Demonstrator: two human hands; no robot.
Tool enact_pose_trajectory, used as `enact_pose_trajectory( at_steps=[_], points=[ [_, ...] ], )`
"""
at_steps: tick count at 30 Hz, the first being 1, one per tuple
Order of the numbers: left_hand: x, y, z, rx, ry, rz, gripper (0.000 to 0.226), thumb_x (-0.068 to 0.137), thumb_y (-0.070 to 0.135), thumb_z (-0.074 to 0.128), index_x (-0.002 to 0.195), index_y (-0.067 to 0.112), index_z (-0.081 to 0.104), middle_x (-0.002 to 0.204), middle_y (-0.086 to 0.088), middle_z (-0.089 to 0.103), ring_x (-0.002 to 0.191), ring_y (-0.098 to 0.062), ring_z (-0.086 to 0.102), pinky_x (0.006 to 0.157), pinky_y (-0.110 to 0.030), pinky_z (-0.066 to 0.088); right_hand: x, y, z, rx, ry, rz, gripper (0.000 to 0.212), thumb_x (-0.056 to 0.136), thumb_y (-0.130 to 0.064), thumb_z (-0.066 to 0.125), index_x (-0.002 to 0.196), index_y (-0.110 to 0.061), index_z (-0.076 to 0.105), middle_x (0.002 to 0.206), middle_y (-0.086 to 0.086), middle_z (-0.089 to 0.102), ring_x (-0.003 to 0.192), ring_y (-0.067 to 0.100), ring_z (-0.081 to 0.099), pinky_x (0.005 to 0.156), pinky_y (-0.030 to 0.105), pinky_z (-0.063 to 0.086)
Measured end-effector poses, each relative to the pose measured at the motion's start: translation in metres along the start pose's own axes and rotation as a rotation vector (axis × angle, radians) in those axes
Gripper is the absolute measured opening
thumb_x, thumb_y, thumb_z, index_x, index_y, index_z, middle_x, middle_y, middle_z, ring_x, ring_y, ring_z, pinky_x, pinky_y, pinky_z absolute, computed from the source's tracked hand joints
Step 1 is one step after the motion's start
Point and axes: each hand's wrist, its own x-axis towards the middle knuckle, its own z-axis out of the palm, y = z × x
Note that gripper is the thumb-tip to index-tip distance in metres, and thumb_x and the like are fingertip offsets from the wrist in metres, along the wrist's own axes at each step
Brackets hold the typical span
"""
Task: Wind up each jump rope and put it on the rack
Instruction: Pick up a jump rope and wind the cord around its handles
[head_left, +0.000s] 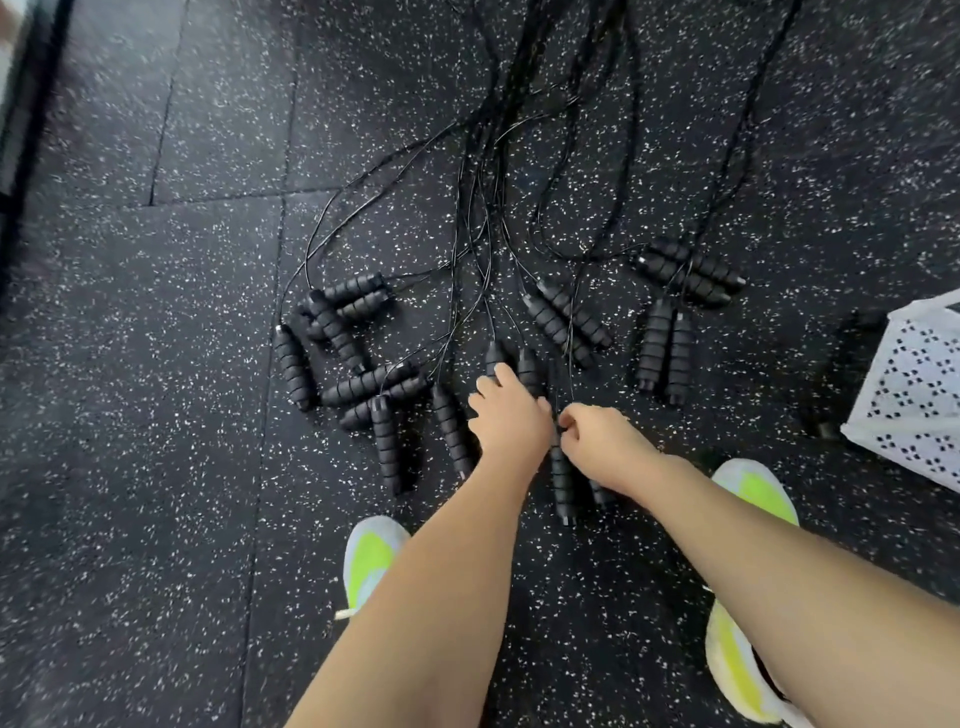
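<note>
Several black jump ropes lie on the speckled rubber floor, their ribbed foam handles (566, 322) fanned out and thin black cords (470, 208) running away to the top of the view. My left hand (506, 415) reaches down onto a pair of handles (527, 366) at the centre, fingers curled over them. My right hand (597, 441) pinches the cord end at the top of another handle (562, 483), which lies pointing toward me. A second handle is partly hidden under my right wrist.
Handle clusters lie to the left (343, 332) and right (667, 348). A white perforated basket (914, 384) stands at the right edge. My two white and neon-yellow shoes (369, 561) flank the ropes. A dark frame (31, 130) runs along the far left.
</note>
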Motion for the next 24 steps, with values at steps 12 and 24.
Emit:
enact_pose_trajectory(
  at_steps=[12, 24],
  points=[
    [0.021, 0.009, 0.016, -0.154, 0.055, -0.206, 0.111, 0.085, 0.029, 0.075, 0.158, -0.001, -0.003, 0.145, -0.018, 0.037, 0.130, -0.035, 0.047, 0.097, -0.044, 0.049, 0.014, 0.007, 0.007, 0.011, 0.047, -0.022, 0.034, 0.099, -0.022, 0.046, 0.131, -0.023, 0.056, 0.128, 0.000, 0.058, 0.111, 0.023, 0.058, 0.094, 0.043, 0.051],
    [-0.092, 0.008, -0.112, -0.259, 0.111, -0.053, 0.065, 0.078, 0.052, 0.070, 0.118, 0.018, 0.033, 0.119, -0.007, 0.062, 0.106, -0.033, 0.064, 0.089, -0.046, 0.053, -0.061, -0.076, -0.060, 0.457, 0.258, 0.041, 0.043, 0.106, -0.041, 0.032, 0.108, -0.011, 0.063, 0.104, 0.007, 0.065, 0.103, 0.029, 0.060, 0.079, 0.035, 0.040]
  ],
)
